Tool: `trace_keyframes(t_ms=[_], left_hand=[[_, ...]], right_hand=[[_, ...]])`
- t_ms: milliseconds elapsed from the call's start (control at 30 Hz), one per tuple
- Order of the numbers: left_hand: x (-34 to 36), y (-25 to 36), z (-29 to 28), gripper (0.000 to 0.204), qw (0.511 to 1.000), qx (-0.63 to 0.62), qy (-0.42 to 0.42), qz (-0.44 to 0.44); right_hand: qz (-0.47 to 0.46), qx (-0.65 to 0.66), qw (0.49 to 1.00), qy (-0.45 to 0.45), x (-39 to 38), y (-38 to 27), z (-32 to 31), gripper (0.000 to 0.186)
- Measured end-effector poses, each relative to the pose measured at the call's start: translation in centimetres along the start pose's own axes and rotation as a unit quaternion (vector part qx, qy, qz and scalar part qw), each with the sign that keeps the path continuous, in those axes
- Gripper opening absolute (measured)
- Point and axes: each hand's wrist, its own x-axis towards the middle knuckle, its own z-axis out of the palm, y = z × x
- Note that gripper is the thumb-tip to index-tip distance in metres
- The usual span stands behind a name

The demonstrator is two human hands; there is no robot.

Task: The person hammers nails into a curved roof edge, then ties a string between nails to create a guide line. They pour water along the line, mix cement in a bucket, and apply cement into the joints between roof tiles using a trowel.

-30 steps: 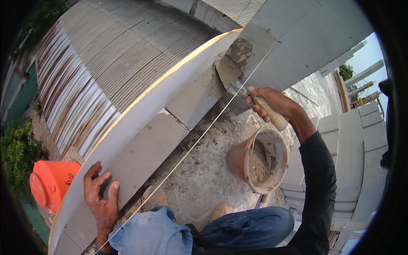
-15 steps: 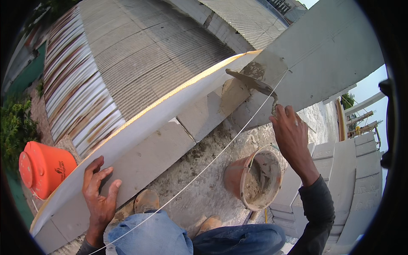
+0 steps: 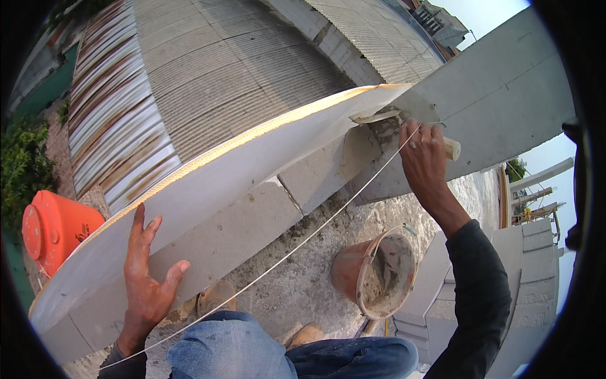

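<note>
Outdoors, two hands at a wall of pale blocks, a trowel at its top edge.

At far left hangs an orange bucket (image 3: pixel 53 230). Lower left, the left hand (image 3: pixel 145 278) lies flat with fingers spread on the block wall (image 3: pixel 240 215), gripping nothing. A taut string line (image 3: pixel 303 243) crosses the middle. Lower right of centre stands a mortar bucket (image 3: pixel 379 271). Upper right, the right hand (image 3: pixel 424 158) is clamped on the handle of the trowel (image 3: pixel 379 117), whose blade rests on the wall's top.

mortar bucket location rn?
Head view, lower right: the mortar bucket stands on the rough concrete slab, below the right hand holding the trowel, beside the stacked grey blocks.
</note>
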Motion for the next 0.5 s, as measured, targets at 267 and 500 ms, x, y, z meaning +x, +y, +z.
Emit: trace_keyframes(t_ms=[267, 500], left_hand=[[-0.2, -0.4, 0.6, 0.078, 1.000, 0.002, 0.012, 0.016], [-0.5, -0.3, 0.7, 0.077, 0.999, 0.032, 0.009, 0.007]], right_hand=[[-0.007, 0.110, 0.993, 0.037, -1.3, 1.5, 0.1, 0.027], [0.166, 0.454, 0.870, -0.099, -9.3, 0.6, -2.9, 0.030]])
